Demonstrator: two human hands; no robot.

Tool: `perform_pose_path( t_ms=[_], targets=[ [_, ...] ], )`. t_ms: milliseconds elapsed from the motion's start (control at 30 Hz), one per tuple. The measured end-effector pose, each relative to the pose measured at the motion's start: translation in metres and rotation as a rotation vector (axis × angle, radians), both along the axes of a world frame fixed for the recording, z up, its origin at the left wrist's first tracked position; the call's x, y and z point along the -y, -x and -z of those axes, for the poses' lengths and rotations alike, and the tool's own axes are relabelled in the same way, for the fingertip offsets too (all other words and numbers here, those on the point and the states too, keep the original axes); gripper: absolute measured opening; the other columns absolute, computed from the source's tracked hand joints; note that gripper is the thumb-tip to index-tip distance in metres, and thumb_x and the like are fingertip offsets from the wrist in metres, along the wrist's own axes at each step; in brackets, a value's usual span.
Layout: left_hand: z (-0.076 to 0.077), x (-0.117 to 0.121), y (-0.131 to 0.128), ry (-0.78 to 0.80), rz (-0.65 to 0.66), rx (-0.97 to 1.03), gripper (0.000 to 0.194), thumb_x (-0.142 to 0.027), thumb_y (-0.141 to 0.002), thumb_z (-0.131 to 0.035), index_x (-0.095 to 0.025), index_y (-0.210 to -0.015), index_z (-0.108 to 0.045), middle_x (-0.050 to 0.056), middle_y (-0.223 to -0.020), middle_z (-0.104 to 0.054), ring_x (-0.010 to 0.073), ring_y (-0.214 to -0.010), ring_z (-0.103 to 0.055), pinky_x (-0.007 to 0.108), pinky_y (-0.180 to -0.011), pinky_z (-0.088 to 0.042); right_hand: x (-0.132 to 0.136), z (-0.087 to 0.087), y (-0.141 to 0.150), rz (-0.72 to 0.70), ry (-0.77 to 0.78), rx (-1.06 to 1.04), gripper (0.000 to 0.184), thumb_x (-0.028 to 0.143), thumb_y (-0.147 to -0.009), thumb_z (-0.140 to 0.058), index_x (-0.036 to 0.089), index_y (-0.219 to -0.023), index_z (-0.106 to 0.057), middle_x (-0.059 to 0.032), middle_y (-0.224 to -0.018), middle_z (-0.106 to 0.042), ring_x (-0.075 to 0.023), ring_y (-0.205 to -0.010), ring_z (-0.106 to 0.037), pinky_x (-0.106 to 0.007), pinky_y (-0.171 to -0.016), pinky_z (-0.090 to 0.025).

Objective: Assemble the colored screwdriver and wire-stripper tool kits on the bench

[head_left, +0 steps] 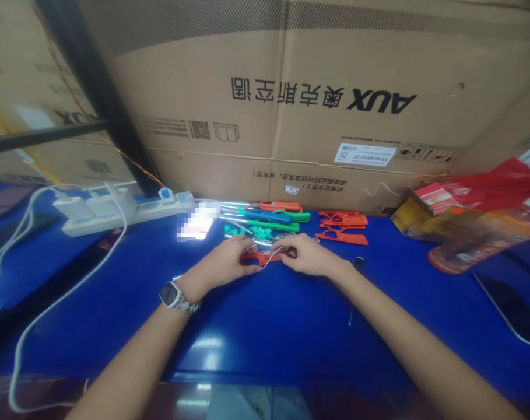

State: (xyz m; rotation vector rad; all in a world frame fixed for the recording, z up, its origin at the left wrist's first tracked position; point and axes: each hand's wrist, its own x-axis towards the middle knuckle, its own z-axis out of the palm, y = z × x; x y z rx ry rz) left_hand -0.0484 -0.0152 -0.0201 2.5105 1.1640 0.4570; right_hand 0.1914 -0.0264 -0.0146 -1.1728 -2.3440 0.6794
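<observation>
My left hand (223,261), with a watch on its wrist, is closed with thumb and fingers on the left end of an orange plastic casing (268,256), which looks like half of a long-nosed lighter. At its right end my right hand (308,254) is pinched around a thin white wire (271,256) that loops over the casing. The fingertips partly hide the small parts inside. Just beyond my hands lie small green plastic pieces (242,231) and several long-nosed lighters (271,217) with metal tubes. Several loose orange casing halves (344,236) are right of them.
A screwdriver (358,265) lies beside my right forearm. White power strip (160,207) and cables are at left, near a bright phone-like screen (197,221). A drink bottle (478,242) and a dark phone (513,309) sit at right. Behind stands a large cardboard box (291,128).
</observation>
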Motion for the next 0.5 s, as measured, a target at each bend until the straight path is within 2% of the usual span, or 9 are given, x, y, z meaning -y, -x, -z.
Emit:
perform_pose_path(
  t_ms=[100, 300, 400, 500],
  targets=[
    [0.001, -0.001, 0.001, 0.015, 0.015, 0.025, 0.031, -0.047, -0.081, -0.070, -0.019, -0.093, -0.065, 0.005, -0.092, -0.063, 0.0246, -0.086, -0.059, 0.034, -0.072, -0.045, 0.008, 0.006, -0.003, 0.047, -0.005, -0.023, 0.034, 0.010, -0.084, -0.054, 0.020, -0.109, -0.074, -0.0017, -0.085, -0.074, -0.0110, -0.061, -0.057, -0.024, -0.061, -0.042],
    [0.000, 0.001, -0.003, -0.001, 0.028, 0.054, 0.031, -0.047, -0.086, -0.067, -0.019, -0.098, -0.065, 0.007, -0.100, -0.062, 0.0257, -0.095, -0.059, 0.037, -0.081, -0.047, 0.016, 0.007, -0.003, 0.039, -0.067, 0.024, 0.035, 0.013, -0.088, -0.052, 0.023, -0.114, -0.075, -0.0048, -0.096, -0.076, -0.0166, -0.081, -0.066, -0.029, -0.075, -0.048],
    [-0.004, 0.005, -0.009, -0.094, 0.005, 0.117, 0.028, -0.044, -0.091, -0.061, -0.019, -0.103, -0.063, 0.008, -0.105, -0.060, 0.0245, -0.097, -0.058, 0.037, -0.084, -0.047, 0.017, 0.006, -0.003, 0.026, -0.070, 0.032, 0.037, 0.012, -0.089, -0.051, 0.023, -0.116, -0.074, -0.0054, -0.098, -0.076, -0.0173, -0.081, -0.067, -0.030, -0.077, -0.049],
    [-0.009, 0.011, -0.015, -0.257, -0.011, 0.098, 0.024, -0.037, -0.090, -0.064, -0.021, -0.106, -0.062, 0.008, -0.110, -0.058, 0.0254, -0.101, -0.055, 0.040, -0.087, -0.046, 0.016, 0.009, -0.004, 0.025, -0.051, -0.007, 0.038, 0.011, -0.089, -0.050, 0.024, -0.116, -0.074, -0.0056, -0.102, -0.077, -0.0181, -0.084, -0.069, -0.031, -0.079, -0.051]
  ],
)
